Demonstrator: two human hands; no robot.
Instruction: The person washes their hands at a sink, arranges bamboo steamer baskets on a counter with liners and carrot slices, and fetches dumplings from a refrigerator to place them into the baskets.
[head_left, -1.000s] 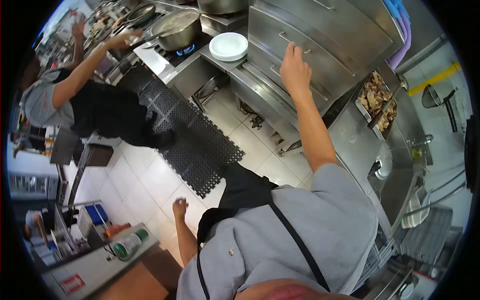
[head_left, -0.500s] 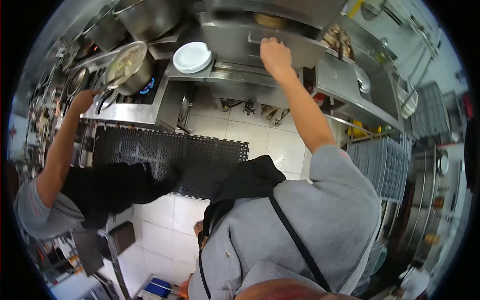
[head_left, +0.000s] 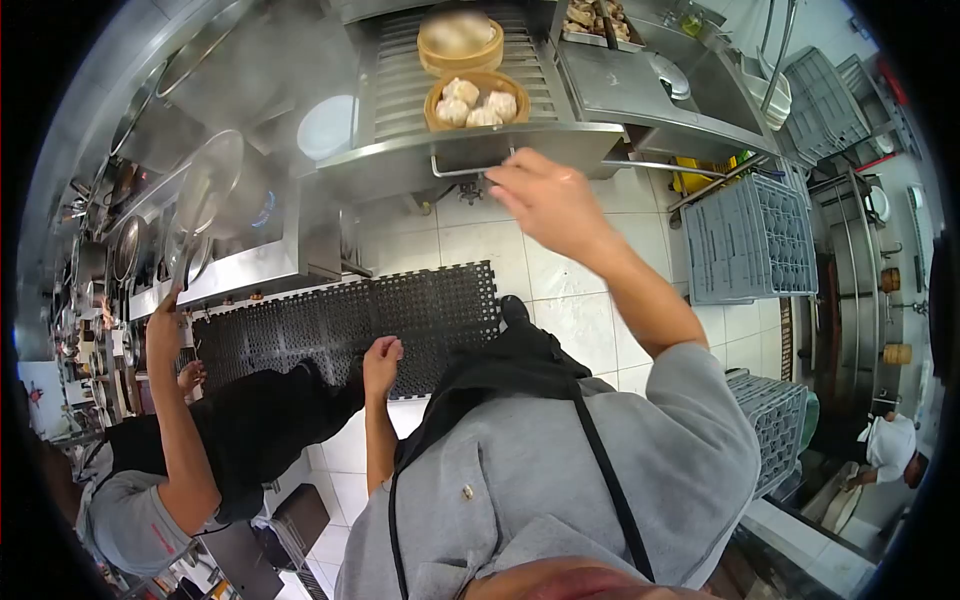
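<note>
My right hand (head_left: pixel 548 203) is at the handle (head_left: pixel 470 170) of a pulled-out steamer drawer (head_left: pixel 385 165), its fingers curled by the handle's right end. Inside the drawer, on slats, sits a bamboo basket (head_left: pixel 430 112) holding several pale dumplings (head_left: pixel 484 117). Behind it is another bamboo basket (head_left: pixel 440 62), its contents blurred by steam. Low in front of my body hangs my left hand (head_left: pixel 382 364), holding nothing, its fingers bent and partly apart. White plates (head_left: pixel 327 128) stand left of the drawer, hazy with steam.
At the left a co-worker's hand (head_left: pixel 163 330) holds the handle of a pot (head_left: pixel 222 190) on the stove. A black mat (head_left: pixel 340 315) covers part of the floor. Grey dish racks (head_left: pixel 735 245) stand at the right, below a steel counter (head_left: pixel 620 85) with a food tray (head_left: pixel 600 40).
The drawer has come out towards me with my right hand, showing the baskets, and steam has spread. My left hand has come into fuller view. The view has shifted.
</note>
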